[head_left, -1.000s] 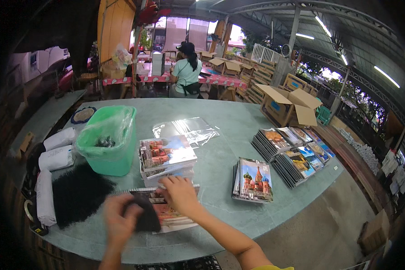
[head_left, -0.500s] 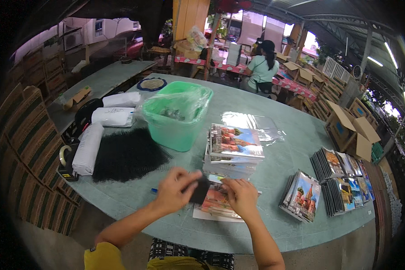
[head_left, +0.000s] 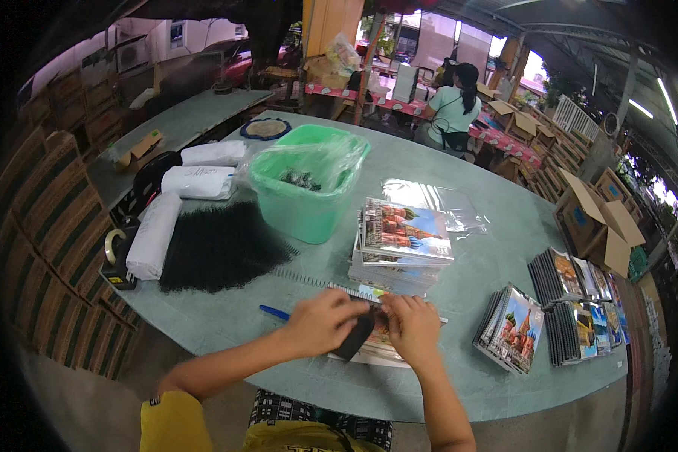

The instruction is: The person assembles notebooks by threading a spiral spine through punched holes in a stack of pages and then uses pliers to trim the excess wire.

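Both hands meet near the front edge of the grey-green table (head_left: 497, 264). My left hand (head_left: 320, 324) and my right hand (head_left: 413, 328) pinch a small black piece (head_left: 356, 337) between them. It is held just above a picture-covered spiral booklet (head_left: 369, 355) lying flat on the table. A blue pen (head_left: 275, 311) lies left of my left hand. Behind the hands stands a stack of similar booklets (head_left: 403, 241).
A green tub lined with plastic (head_left: 305, 188), a pile of black strips (head_left: 218, 245), white rolls (head_left: 154, 233) and a tape dispenser (head_left: 117, 252) sit to the left. More booklet stacks (head_left: 512, 328) (head_left: 580, 301) lie to the right. Beyond are clear sleeves (head_left: 437, 200), cardboard boxes (head_left: 595, 218) and a seated person (head_left: 452, 105).
My right hand has come off the booklet and joined my left hand on the black piece. The view has swung to the left, with more of the table's left side showing.
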A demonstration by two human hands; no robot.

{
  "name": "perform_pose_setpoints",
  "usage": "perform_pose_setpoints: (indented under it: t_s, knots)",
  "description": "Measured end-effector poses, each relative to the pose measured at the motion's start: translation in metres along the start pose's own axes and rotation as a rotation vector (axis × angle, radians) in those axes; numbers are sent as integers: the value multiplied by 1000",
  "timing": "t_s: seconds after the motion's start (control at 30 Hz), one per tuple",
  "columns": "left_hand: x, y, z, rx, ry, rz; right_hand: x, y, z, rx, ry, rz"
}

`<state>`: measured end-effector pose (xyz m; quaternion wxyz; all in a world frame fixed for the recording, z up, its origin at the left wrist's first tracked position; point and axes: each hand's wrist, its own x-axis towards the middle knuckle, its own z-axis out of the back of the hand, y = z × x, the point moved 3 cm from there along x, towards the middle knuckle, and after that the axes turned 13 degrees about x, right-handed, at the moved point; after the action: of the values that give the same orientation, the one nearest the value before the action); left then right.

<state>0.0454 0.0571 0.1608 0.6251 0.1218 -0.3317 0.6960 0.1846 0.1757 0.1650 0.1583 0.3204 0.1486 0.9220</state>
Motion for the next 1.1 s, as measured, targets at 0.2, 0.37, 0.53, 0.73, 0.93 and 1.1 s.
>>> perform_pose_setpoints:
  t_s: [0.2,0.37,0.53,0.73,0.93,1.1]
  knots:
    - [4,-8,-8,52,153,-59,0,3,1,37,-38,3]
    - [22,-7,34,-44,-500,229,-9,-3,23,-4,-30,12]
    - [17,-6,-1,0,-14,-4,-26,-49,41,558,-51,-321]
    - [17,-12,-18,-35,154,-31,-48,-73,9,1176,-298,-561]
    - [23,-13,-3,-58,-120,57,-48,-68,-4,1198,-430,-596]
    - [30,-20,5,12,-316,9,-51,-73,-4,1088,-466,-469]
